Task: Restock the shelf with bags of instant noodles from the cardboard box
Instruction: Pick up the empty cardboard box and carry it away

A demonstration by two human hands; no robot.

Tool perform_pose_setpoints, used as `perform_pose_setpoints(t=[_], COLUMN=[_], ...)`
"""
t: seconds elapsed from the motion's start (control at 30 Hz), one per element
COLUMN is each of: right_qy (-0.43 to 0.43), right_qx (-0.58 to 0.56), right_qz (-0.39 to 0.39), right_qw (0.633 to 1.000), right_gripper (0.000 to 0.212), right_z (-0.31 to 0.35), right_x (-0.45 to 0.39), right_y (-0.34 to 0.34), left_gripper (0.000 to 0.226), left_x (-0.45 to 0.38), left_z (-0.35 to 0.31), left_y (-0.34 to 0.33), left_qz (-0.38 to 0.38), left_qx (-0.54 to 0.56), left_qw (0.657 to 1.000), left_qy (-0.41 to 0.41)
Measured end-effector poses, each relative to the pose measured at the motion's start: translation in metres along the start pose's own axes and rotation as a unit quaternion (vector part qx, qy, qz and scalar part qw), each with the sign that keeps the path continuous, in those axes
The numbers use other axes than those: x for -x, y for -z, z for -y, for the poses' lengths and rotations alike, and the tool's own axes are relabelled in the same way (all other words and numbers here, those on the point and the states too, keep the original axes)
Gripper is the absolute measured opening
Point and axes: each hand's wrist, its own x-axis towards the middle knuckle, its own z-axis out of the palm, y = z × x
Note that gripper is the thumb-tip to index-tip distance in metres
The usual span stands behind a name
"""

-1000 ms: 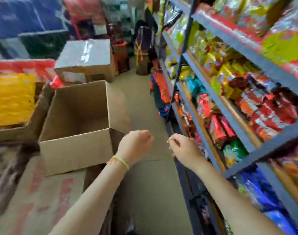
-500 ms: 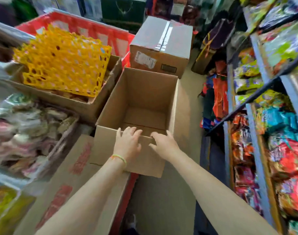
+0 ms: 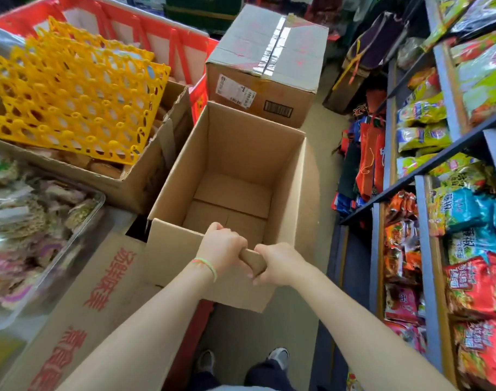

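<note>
While both hands curl over the near rim of the cardboard box [image 3: 235,170], its floor shows bare: no bags of instant noodles are visible inside. The left hand [image 3: 221,246] grips the near flap with fingers hooked over the edge, and the right hand [image 3: 278,263] grips the same flap just beside it, knuckles nearly touching. The box stands on the floor between a printed carton [image 3: 100,289] on the left and the shelf [image 3: 410,190] on the right, whose tiers look packed with noodle bags [image 3: 472,283]. A taped box [image 3: 269,66] sits just beyond, at the far side.

With both hands on one flap, a hard pull could tear or fold the thin cardboard. Swinging the empty box rightward in this narrow aisle might knock bags off the lower tiers; tipping it left could catch the carton holding the yellow tray [image 3: 77,88].
</note>
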Motion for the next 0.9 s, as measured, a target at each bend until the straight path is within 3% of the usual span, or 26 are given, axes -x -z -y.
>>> perform_pose_setpoints(t=[0.07, 0.13, 0.23, 0.33, 0.47, 0.73, 0.9], right_qy=[-0.001, 0.012, 0.033, 0.017, -0.015, -0.055, -0.039], right_qx=[0.02, 0.016, 0.048, 0.006, -0.085, -0.15, -0.128], right_qz=[-0.023, -0.065, -0.137, -0.156, -0.158, -0.154, -0.159], right_qw=[1.0, 0.998, 0.989, 0.988, 0.984, 0.975, 0.978], right_gripper=[0.028, 0.016, 0.013, 0.013, 0.013, 0.015, 0.02], right_z=[-0.009, -0.021, -0.047, -0.082, -0.14, -0.248, -0.293], right_x=[-0.003, 0.003, 0.021, 0.052, 0.111, 0.2, 0.198], right_y=[-0.009, -0.001, 0.028, 0.06, 0.095, 0.134, 0.163], left_gripper=[0.042, 0.044, 0.049, 0.058, 0.06, 0.066, 0.068], left_x=[-0.004, -0.008, -0.025, -0.041, -0.06, -0.12, -0.17], left_z=[-0.015, -0.028, -0.047, -0.073, -0.121, -0.247, -0.277], left_y=[-0.001, 0.002, 0.016, 0.041, 0.071, 0.119, 0.117], left_qz=[-0.025, -0.106, -0.248, -0.322, -0.355, -0.372, -0.331], left_qx=[0.007, -0.004, 0.002, 0.016, 0.025, 0.051, 0.087], left_qw=[1.0, 0.994, 0.967, 0.944, 0.929, 0.908, 0.923], left_qy=[0.017, 0.008, -0.052, -0.078, -0.107, -0.188, -0.175])
